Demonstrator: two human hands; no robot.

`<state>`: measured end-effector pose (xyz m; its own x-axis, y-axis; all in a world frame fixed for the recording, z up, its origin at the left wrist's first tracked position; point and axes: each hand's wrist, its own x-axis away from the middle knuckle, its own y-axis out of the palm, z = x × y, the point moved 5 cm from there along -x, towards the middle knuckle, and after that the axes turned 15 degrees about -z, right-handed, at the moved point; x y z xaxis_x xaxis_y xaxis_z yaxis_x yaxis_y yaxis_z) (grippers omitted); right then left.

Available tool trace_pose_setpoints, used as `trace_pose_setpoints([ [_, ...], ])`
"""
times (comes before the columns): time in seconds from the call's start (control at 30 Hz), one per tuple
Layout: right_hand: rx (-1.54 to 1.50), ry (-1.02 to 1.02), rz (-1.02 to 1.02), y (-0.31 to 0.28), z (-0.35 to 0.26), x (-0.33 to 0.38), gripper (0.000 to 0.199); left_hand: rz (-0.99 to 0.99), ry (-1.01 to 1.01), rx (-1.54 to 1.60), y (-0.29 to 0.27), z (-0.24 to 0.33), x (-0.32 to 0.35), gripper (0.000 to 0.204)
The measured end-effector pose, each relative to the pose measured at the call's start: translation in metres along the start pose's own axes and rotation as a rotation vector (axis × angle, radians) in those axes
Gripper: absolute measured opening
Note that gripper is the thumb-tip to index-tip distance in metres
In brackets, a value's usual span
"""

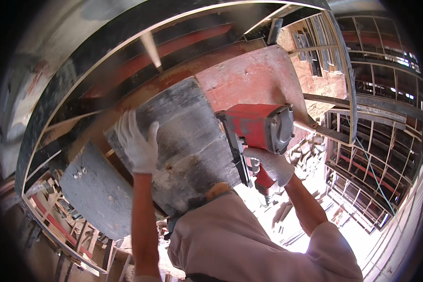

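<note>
My right hand [273, 165], in a pale work glove, is closed round the grip of a red and black nail gun [254, 124]. The tool's dark magazine runs down along the right edge of a worn dark plywood panel [185, 136]. On the far left part of that panel lies my gloved left hand [137, 143], palm down with the fingers spread. A reddish board [249, 77] adjoins the dark panel on its far side. Whether the nail gun's nose touches the wood cannot be made out.
A long timber frame [174, 21] curves round the boards. A grey sheet [96, 188] sits at the left. Wood scraps [310, 150] lie on the bright ground at the right, and lattice frames [371, 155] stand beyond. A thin hose [373, 167] hangs there.
</note>
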<state>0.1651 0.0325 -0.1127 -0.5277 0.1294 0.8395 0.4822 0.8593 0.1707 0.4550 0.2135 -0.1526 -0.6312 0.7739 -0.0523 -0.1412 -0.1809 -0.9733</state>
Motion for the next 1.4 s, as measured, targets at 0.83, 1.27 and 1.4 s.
trace_pose_setpoints([
  [0.83, 0.513, -0.146, 0.04, -0.012, -0.041, -0.052, 0.054, -1.201, -0.076, 0.567, 0.121, -0.032, -0.116, 0.049],
  [1.27, 0.298, 0.049, 0.054, -0.005, -0.032, -0.059, 0.048, -1.29, -0.079, 0.406, 0.128, -0.04, -0.114, 0.06],
  [1.4, 0.296, 0.014, 0.06, 0.003, -0.03, -0.066, 0.046, -1.12, -0.008, 0.404, 0.127, -0.039, -0.112, 0.063],
])
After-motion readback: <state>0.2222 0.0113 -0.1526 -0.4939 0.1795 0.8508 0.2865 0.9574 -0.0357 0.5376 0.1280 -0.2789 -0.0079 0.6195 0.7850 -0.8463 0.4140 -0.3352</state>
